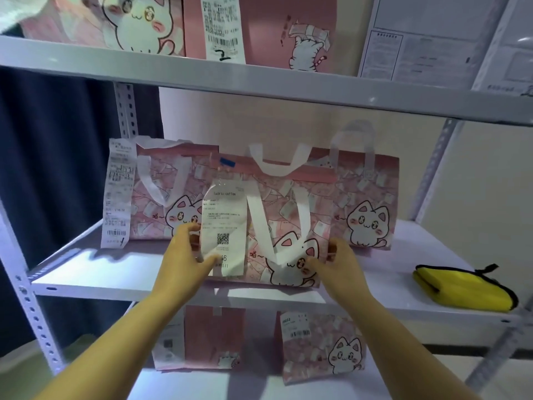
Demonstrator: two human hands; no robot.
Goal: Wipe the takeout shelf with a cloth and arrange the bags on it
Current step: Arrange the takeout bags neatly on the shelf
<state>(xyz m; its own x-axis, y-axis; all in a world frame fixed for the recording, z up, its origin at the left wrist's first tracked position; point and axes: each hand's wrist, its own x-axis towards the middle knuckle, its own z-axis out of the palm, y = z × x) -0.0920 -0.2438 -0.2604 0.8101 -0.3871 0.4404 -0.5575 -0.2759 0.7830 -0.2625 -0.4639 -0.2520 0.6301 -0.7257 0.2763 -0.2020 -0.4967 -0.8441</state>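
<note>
Front bag (323, 203) upright on the middle shelf (115, 272), held at both sides.
Long axis runs left-right along the shelf; cat print and receipt (225, 226) face me, one handle flopped down the front. Left hand (184, 255) grips its left edge, thumb on the receipt; right hand (340, 264) grips the right edge. Just behind it I see left rear bag (161, 192) and right rear bag (369, 203); yellow cloth (461, 290) lies folded at the shelf's right end.

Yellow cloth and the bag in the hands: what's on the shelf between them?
Nothing: in the head view the shelf is bare between the yellow cloth and the held bag. A second bag stands further back.
</note>
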